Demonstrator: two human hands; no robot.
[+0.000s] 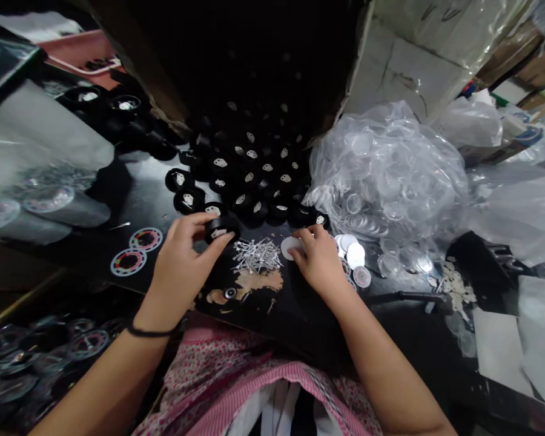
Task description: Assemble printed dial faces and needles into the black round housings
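Observation:
My left hand (184,257) grips a round black housing (221,230) between thumb and fingers; a pale metal piece shows inside it. To the right, my right hand (315,257) pinches a thin white disc (291,248) by its edge, just above the dark table. A heap of small pale pointers (257,255) lies between the two hands. White discs (355,255) and a printed dial disc (362,277) sit beside my right wrist. Beyond both hands stand many more black housings (267,175) in rows, each with a pale piece inside.
Two printed dials (128,261) lie at left near wrapped dial stacks (59,200). A large plastic bag of clear covers (386,169) fills the right side. A black-handled tool (413,296) and small pale parts (456,287) lie front right. A dark open box (263,54) stands behind.

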